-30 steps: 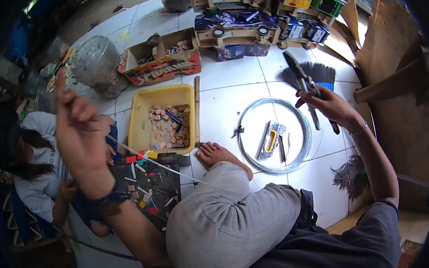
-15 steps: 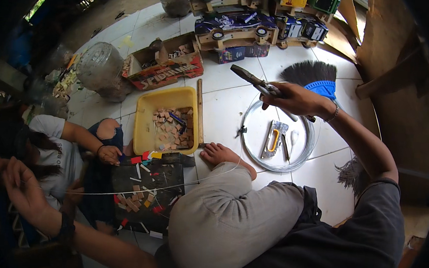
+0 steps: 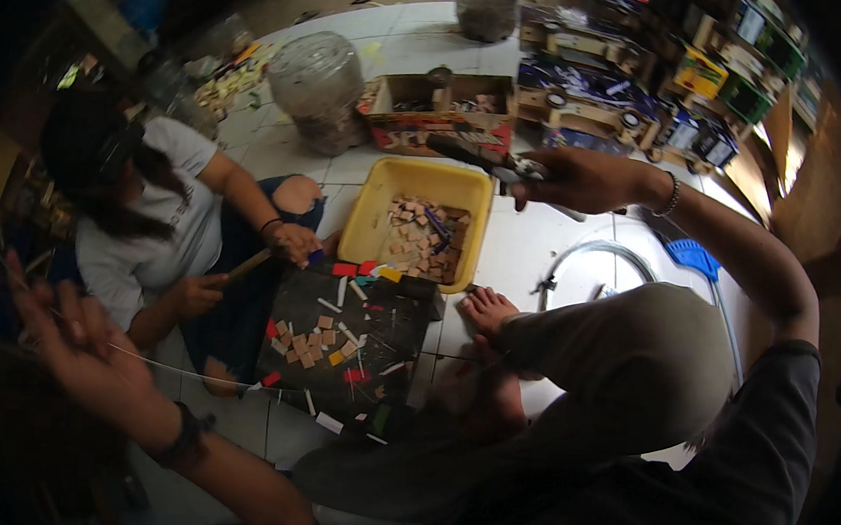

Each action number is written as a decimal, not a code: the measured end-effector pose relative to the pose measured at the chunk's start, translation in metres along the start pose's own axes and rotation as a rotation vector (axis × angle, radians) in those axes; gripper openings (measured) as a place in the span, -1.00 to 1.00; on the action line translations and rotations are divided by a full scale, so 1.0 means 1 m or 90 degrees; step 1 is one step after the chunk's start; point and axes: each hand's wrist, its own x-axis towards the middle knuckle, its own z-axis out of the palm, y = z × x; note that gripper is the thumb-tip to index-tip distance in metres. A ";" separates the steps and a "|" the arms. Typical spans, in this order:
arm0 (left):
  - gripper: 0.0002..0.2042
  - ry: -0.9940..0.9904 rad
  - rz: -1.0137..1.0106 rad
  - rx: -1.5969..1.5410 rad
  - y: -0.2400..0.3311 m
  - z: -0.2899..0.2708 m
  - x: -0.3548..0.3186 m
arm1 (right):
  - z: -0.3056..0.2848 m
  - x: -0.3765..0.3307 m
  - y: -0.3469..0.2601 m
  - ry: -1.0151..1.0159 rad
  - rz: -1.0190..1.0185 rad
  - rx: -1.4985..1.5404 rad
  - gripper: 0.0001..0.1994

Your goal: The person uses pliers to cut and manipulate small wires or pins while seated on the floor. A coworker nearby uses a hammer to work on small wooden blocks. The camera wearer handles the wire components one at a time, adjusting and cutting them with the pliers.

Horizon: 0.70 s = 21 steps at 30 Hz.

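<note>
My left hand (image 3: pixel 79 336) is stretched far out to the lower left and pinches a thin wire (image 3: pixel 198 374). The wire runs taut across a black board (image 3: pixel 336 354) toward my bare foot (image 3: pixel 485 311). My right hand (image 3: pixel 582 181) is raised over a yellow tray (image 3: pixel 365 222) and grips dark pliers (image 3: pixel 467 152), whose jaws point left. The tray holds several small wooden pieces. Small coloured and wooden bits lie scattered on the black board.
A person in a white shirt (image 3: pixel 150 224) sits at the left, holding a stick at the board's edge. Behind the tray stand a cardboard box (image 3: pixel 430 131) and a clear plastic jar (image 3: pixel 321 85). A wire coil (image 3: pixel 596 255), a blue brush (image 3: pixel 694 257) and wooden toy trucks (image 3: pixel 588 99) lie to the right.
My right hand has swung left with the pliers, from above the wire coil to above the yellow tray. My left hand has dropped down and outward, drawing the wire taut.
</note>
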 end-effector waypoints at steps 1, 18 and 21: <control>-0.59 0.021 -0.039 -0.099 0.001 0.000 -0.009 | -0.003 0.004 -0.007 -0.022 -0.028 -0.038 -0.56; -0.72 0.248 -0.604 0.019 -0.003 0.033 -0.215 | 0.081 0.071 -0.073 -0.212 -0.128 -0.045 -0.74; -0.78 0.357 -0.677 -0.070 0.003 0.031 -0.240 | 0.113 0.076 -0.078 -0.209 0.022 0.047 -0.65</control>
